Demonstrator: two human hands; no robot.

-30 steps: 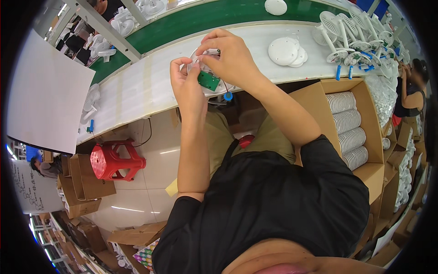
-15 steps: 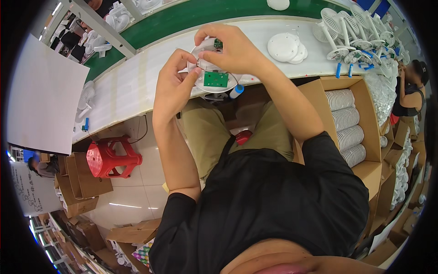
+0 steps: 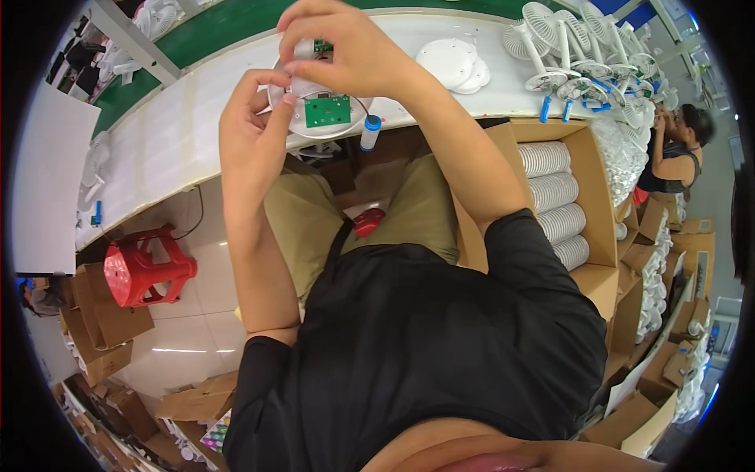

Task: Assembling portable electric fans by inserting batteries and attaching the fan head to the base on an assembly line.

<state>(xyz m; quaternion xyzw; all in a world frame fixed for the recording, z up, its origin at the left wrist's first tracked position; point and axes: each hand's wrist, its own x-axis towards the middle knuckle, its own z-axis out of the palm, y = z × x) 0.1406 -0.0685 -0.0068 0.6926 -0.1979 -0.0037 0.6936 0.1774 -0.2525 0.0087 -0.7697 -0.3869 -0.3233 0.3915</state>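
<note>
A round white fan base (image 3: 314,132) sits open side up at the near edge of the bench, partly covered by my hands. Screwed inside it is a green circuit board (image 3: 328,112); another small green board (image 3: 322,46) shows beside my right palm. A blue cylindrical battery (image 3: 370,132) hangs on a wire over the bench edge. My left hand (image 3: 255,122) pinches a tiny part at the base's left side, thumb and forefinger close together. From above, my right hand (image 3: 338,55) closes its thumb and fingers at the same spot, hiding what they grip.
White round covers (image 3: 448,63) lie stacked to the right. Beyond them stand several white fans (image 3: 550,47) with blue batteries. An open carton (image 3: 594,197) of stacked white discs is at my right. A red stool (image 3: 145,267) stands left; another person (image 3: 680,149) sits far right.
The view has shifted, so everything appears further left. Both hands stay at the base's left side, fingers still pinched. The battery now hangs more upright below its wire.
</note>
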